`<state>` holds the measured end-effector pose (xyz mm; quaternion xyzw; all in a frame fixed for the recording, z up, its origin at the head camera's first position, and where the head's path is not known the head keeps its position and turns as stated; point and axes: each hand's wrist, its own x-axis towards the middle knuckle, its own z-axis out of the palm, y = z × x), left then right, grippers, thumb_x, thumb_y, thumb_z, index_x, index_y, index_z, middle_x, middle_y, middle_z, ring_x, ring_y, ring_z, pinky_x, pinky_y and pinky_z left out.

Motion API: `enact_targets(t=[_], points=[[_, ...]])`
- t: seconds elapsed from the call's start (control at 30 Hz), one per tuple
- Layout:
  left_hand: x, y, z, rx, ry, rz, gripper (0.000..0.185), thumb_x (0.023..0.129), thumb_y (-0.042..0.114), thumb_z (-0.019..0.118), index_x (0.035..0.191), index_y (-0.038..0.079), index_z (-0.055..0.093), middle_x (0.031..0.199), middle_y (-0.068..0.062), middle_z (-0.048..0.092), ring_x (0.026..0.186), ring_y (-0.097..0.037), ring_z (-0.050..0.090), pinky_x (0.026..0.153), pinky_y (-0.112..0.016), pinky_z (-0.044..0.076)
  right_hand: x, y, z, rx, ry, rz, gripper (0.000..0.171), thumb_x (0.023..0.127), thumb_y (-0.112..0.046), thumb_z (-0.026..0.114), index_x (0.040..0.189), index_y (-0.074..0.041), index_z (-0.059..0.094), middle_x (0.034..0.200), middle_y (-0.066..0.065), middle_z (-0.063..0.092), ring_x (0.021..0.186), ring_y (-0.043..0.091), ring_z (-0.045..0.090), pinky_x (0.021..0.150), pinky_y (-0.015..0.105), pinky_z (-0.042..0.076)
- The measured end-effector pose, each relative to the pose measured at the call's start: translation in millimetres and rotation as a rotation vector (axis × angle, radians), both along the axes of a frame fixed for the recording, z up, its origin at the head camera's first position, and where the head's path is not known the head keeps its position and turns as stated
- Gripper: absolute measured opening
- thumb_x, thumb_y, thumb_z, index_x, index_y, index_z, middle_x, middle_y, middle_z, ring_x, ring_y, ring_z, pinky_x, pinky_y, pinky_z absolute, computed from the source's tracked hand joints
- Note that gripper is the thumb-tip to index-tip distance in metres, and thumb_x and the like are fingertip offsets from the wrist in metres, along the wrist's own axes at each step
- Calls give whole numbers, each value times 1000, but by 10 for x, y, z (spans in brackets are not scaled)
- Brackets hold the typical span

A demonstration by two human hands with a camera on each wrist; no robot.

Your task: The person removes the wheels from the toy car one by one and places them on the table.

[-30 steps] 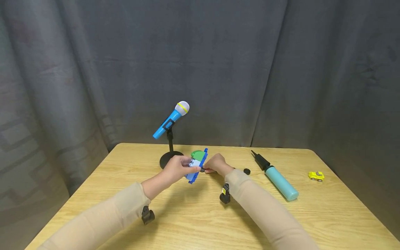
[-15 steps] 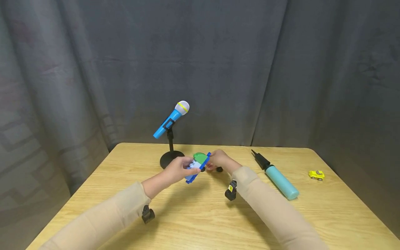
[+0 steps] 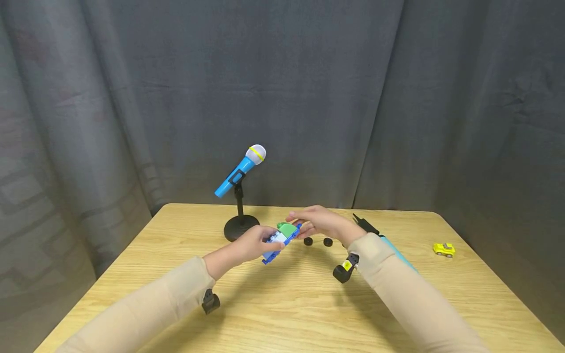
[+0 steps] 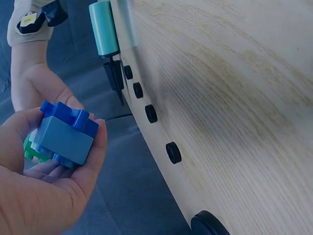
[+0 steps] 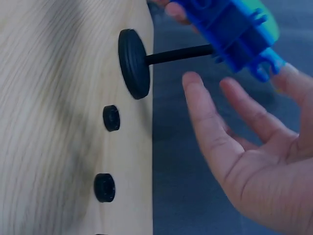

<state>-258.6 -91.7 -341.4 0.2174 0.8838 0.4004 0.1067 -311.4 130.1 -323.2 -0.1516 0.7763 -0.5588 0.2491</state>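
Blue brick toy [image 3: 280, 239] in left hand [image 3: 247, 243] (right hand [image 3: 322, 223] open beside)

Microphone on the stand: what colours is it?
The microphone has a blue body, white head and yellow ring; clearest in the head view.

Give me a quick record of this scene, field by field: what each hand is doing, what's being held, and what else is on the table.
left hand: grips the block toy, raised above the table
right hand: fingers straight, beside the toy's end, holds nothing
block toy: blue, green and white pieces
small black wheels: loose on the wooden table, by the right hand
toy microphone: blue, on a black stand, behind the hands
air pump: teal, partly hidden by the right arm
yellow toy car: near the table's right edge
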Motion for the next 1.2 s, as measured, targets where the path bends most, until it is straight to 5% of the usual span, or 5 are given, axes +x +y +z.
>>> enact_targets(t=[0.3,0.8,0.97,1.1,1.2], points=[[21,12,34,-39,40,-46,29,93,24,65,111,2,66,90,-4,69,75,-11,61,66,-25,50,92,-8,121,50,36,128,41,94,-33,64,126,-7,63,101,5,71,86,18,70,86,37,56],[-32,-10,57,-37,55,-105,27,91,27,68,105,4,68,86,0,68,74,-8,60,67,-23,51,140,-6,129,70,111,94,38,89,-27,71,117,-1,68,107,9,72,82,16,71,85,38,57],[-64,-17,36,10,8,-35,42,88,32,71,121,5,65,101,-2,70,86,-11,62,76,-28,53,166,65,115,61,115,42,40,89,-29,71,119,-3,68,111,9,70,88,17,70,88,36,56],[-62,-41,25,171,-87,84,48,86,31,74,127,8,63,119,-7,66,97,-15,64,85,-38,55,166,172,99,30,115,-32,42,89,-29,71,121,-1,66,113,10,69,91,18,70,93,39,53],[-75,-53,-8,327,-167,172,42,85,25,76,121,6,66,116,-10,66,93,-16,67,89,-45,55,185,259,79,-9,105,-87,46,89,-28,71,124,1,62,116,13,67,94,18,69,95,42,52]])
